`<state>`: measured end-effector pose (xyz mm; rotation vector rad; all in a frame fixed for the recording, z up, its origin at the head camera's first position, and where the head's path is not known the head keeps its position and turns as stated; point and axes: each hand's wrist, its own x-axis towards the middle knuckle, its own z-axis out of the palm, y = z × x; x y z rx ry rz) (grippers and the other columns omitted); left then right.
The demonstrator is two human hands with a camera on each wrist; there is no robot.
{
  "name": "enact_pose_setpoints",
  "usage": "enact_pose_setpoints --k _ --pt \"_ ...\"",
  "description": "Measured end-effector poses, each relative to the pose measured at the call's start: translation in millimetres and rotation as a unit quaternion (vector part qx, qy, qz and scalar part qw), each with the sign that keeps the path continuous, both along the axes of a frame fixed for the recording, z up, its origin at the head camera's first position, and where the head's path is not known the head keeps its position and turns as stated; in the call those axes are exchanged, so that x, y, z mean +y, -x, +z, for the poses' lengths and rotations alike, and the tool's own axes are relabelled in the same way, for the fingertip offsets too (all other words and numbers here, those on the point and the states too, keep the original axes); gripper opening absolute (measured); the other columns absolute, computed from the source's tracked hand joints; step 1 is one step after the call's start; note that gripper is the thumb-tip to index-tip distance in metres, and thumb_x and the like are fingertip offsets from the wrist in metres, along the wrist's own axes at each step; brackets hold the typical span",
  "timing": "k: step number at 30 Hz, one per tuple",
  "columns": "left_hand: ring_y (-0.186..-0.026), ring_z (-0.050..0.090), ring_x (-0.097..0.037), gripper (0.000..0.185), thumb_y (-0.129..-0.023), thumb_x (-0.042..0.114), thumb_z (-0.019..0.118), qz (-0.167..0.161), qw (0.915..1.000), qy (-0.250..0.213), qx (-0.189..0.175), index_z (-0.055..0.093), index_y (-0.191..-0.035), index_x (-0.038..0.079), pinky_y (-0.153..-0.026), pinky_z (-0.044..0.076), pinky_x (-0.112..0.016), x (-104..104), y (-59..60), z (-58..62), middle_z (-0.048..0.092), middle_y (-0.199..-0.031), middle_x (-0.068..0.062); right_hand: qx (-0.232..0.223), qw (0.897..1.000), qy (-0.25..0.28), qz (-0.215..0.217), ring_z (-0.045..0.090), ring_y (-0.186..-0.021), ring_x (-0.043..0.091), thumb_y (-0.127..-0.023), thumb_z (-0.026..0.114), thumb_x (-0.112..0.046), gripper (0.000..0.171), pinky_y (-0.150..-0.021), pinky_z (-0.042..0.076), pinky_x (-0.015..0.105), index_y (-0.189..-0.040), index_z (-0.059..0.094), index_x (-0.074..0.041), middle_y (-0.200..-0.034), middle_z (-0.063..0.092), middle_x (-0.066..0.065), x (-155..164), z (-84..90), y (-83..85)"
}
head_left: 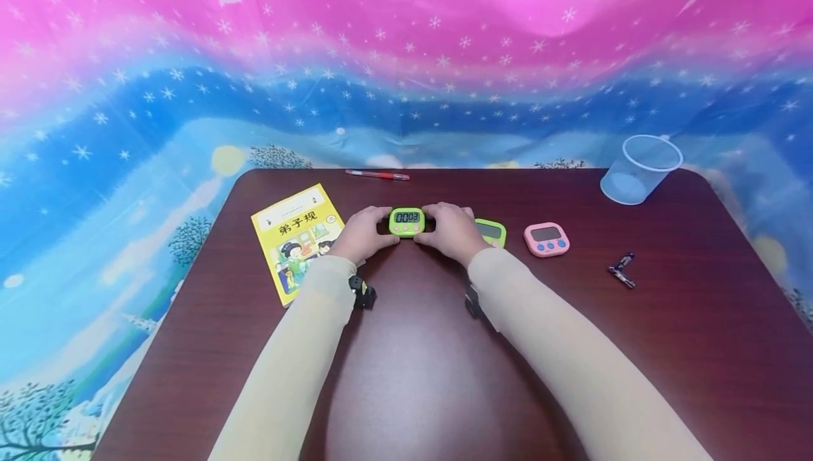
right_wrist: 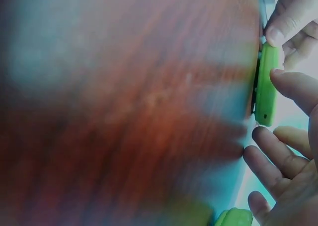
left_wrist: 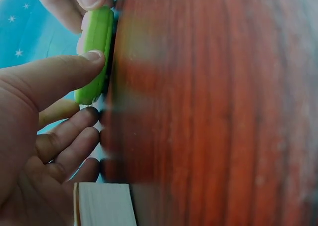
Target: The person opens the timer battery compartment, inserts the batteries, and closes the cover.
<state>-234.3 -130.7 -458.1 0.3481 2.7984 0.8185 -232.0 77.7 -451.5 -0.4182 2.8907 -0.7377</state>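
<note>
A green digital timer (head_left: 406, 226) lies at the middle of the table, its display lit with digits and its buttons toward me. My left hand (head_left: 360, 235) holds it by the left side, thumb on the near edge. From the other side my right hand (head_left: 452, 229) grips it, thumb likewise along the near edge. In the left wrist view the timer (left_wrist: 97, 52) lies low at the table surface, with the other fingertips touching down beside it. The right wrist view shows the timer's green edge (right_wrist: 267, 87) between both hands.
A second green timer (head_left: 492, 231) is partly hidden behind my right hand. Farther right are a pink timer (head_left: 547, 231), a small dark V-shaped item (head_left: 622, 274) and a clear bin (head_left: 629, 182). A yellow book (head_left: 279, 238) lies left; a red pen (head_left: 377, 174) lies behind.
</note>
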Motion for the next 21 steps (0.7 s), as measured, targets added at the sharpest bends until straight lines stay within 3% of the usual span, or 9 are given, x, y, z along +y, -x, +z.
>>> enact_pose_setpoints --k 7,13,21 --pt "-0.14 0.042 -0.025 0.076 -0.088 0.034 0.079 0.013 0.9998 -0.015 -0.002 0.044 -0.151 0.009 -0.116 0.036 -0.044 -0.1 -7.8 4.1 0.049 -0.149 -0.01 -0.009 0.998 0.067 -0.017 0.055 -0.124 0.026 -0.088 0.079 -0.035 0.06 -0.113 0.036 0.046 -0.138 0.06 -0.009 -0.13 0.062 0.007 8.1 2.8 -9.5" --pt "-0.139 0.044 -0.023 0.077 -0.089 0.034 0.078 0.02 0.9981 -0.047 0.036 0.042 -0.153 0.011 -0.115 0.038 -0.042 4.2 -14.3 7.8 0.05 -0.148 -0.007 -0.001 0.992 0.124 -0.027 0.054 -0.126 0.026 -0.089 0.078 -0.032 0.06 -0.107 0.046 0.044 -0.14 0.058 -0.008 -0.135 0.059 0.008 15.9 4.7 -16.7" --pt "-0.137 0.046 -0.023 0.072 -0.09 0.031 0.077 0.019 0.9918 -0.094 0.084 0.044 -0.152 0.014 -0.114 0.04 -0.041 22.3 -25.0 14.8 0.048 -0.151 -0.005 0.032 0.99 0.134 -0.02 0.053 -0.128 0.027 -0.089 0.078 -0.032 0.061 -0.107 0.046 0.048 -0.142 0.056 -0.009 -0.136 0.059 0.008 28.4 6.0 -25.0"
